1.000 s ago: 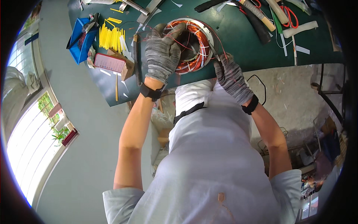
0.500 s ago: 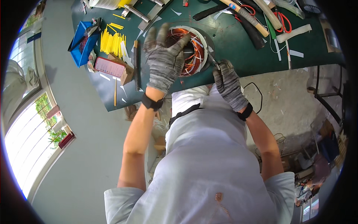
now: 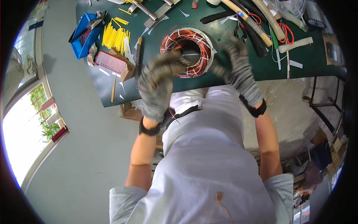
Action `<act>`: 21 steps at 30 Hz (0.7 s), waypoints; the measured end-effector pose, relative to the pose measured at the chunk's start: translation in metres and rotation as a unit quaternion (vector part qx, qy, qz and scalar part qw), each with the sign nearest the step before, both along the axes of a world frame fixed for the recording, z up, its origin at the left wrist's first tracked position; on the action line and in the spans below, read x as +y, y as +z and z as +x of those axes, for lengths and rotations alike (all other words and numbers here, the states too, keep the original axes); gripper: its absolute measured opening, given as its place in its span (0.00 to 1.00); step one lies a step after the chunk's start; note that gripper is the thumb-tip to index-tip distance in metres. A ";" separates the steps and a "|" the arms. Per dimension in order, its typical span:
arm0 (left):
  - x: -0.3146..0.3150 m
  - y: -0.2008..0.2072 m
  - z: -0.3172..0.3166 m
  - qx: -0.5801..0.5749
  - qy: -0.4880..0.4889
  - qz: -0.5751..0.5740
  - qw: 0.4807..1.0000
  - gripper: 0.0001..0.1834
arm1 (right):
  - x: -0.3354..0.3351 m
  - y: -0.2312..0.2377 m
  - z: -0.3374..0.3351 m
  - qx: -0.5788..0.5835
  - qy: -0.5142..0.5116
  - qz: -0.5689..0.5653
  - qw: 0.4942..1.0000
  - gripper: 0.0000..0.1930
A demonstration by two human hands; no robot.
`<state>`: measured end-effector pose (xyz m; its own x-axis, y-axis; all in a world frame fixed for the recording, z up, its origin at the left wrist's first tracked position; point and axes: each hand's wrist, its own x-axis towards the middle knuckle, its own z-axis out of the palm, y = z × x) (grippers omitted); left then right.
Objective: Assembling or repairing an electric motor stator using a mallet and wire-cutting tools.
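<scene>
Presently both grey knit-gloved hands, left [image 3: 156, 84] and right [image 3: 238, 71], hover unclenched and apparently empty (motion blur) beside the copper-wound ring-shaped stator [image 3: 188, 52], which lies flat on the green bench [image 3: 261, 63], bore upward for access.

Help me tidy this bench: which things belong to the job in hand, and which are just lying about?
In hand: copper-wound stator ring, left hand, right hand, both gloved.
Lying about: yellow strips, blue tray, red-handled scissors, pink box.

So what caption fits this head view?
Gloved left hand and right hand raised above a copper-wound stator on a green workbench.
</scene>
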<state>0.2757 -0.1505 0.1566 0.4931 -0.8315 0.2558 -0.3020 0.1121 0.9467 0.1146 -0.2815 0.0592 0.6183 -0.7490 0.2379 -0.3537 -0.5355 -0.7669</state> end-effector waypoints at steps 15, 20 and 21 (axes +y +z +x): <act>0.076 -0.034 0.005 -0.141 0.067 0.193 0.969 0.51 | -0.012 -0.032 -0.029 -0.205 0.056 0.484 0.849 0.20; -0.012 -0.041 -0.010 -0.302 0.018 0.227 0.926 0.59 | 0.018 -0.006 0.031 -0.184 0.020 0.243 0.952 0.25; -0.026 -0.040 -0.009 -0.309 0.019 0.229 0.923 0.60 | 0.020 0.013 0.037 -0.111 0.016 0.161 0.981 0.25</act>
